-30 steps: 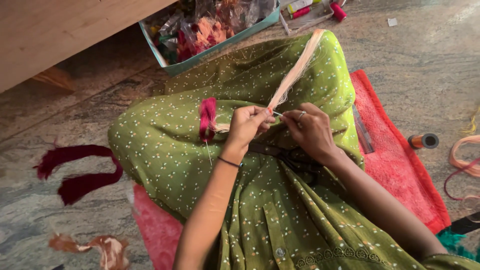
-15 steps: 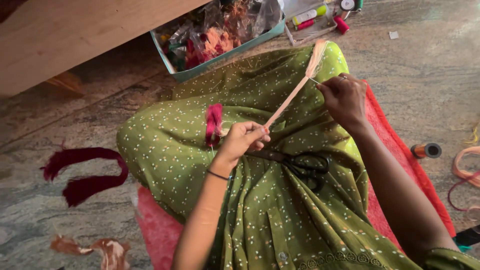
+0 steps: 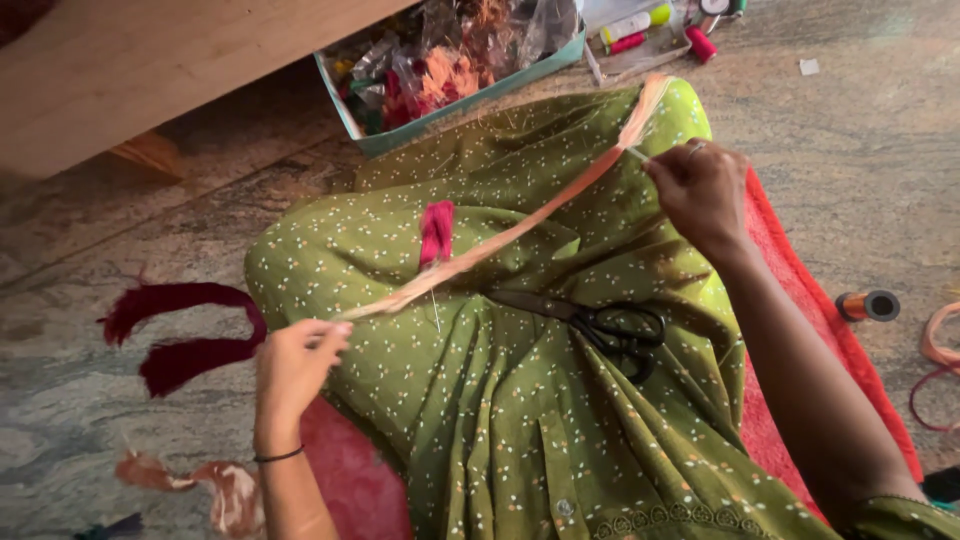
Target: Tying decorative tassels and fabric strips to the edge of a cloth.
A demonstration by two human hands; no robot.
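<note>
A peach thread bundle (image 3: 520,225) is stretching taut across the green lap (image 3: 520,400), running from the knee at the far edge down to the left side. The right hand (image 3: 700,190) is pinching its upper part near the frayed tip, fingers closed on the strands; the left hand (image 3: 295,360) is gripping the lower end between thumb and fingers. A pink tassel (image 3: 436,232) is lying on the lap just behind the bundle, touching or nearly touching it, with a fine thread hanging below. Black scissors (image 3: 600,322) are resting on the lap near the right forearm.

The step in hand looks like drawing the strands straight and even; the next move would call for keeping the tension steady while both pinches hold.

Maroon tassels (image 3: 180,335) are lying on the stone floor (image 3: 880,130) to the left, an orange spool (image 3: 868,305) to the right, a tray (image 3: 450,80) of scraps beyond the knee. The tray's contents are hard to make out, and the loops at the right edge are cut off.
</note>
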